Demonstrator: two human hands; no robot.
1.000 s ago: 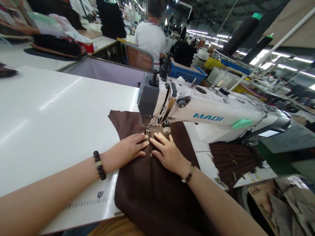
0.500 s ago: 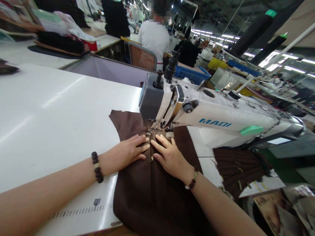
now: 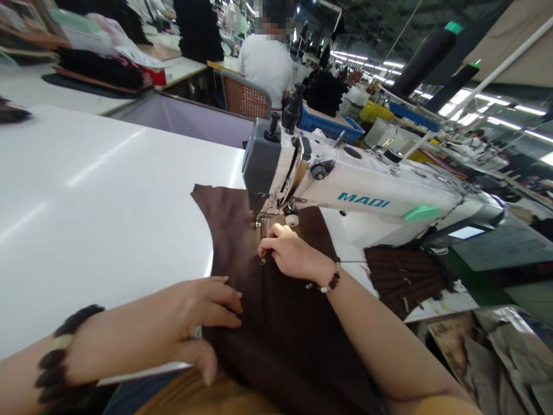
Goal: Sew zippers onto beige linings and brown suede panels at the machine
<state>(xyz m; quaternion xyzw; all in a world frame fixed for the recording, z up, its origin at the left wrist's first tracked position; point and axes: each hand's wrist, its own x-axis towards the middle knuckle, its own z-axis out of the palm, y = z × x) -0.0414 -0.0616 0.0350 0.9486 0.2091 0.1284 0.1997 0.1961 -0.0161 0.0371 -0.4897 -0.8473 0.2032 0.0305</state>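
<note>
A dark brown fabric piece (image 3: 302,340) lies under the sewing machine's (image 3: 268,167) presser foot (image 3: 258,222) and hangs toward my lap. A zipper (image 3: 265,294) runs down it in line with the foot. My right hand (image 3: 294,251) is closed just in front of the foot, its thumb and forefinger pinched at the small brass-coloured zipper pull (image 3: 262,261); the fingertips partly hide the grip. My left hand (image 3: 194,317) is open at the fabric's left edge, fingers slightly apart over the cloth and thumb lower down near the table's front edge.
A white tabletop (image 3: 129,190) spreads to the left. Right of the machine lies a stack of brown pieces with zippers (image 3: 406,276), above an open box of cloth pieces (image 3: 488,357). Thread cones (image 3: 425,60) stand behind. A person in white (image 3: 268,66) sits ahead, facing away.
My left hand has drawn back from beside the presser foot toward the table's front edge. My right hand has gone from lying flat on the cloth to a pinch at the zipper.
</note>
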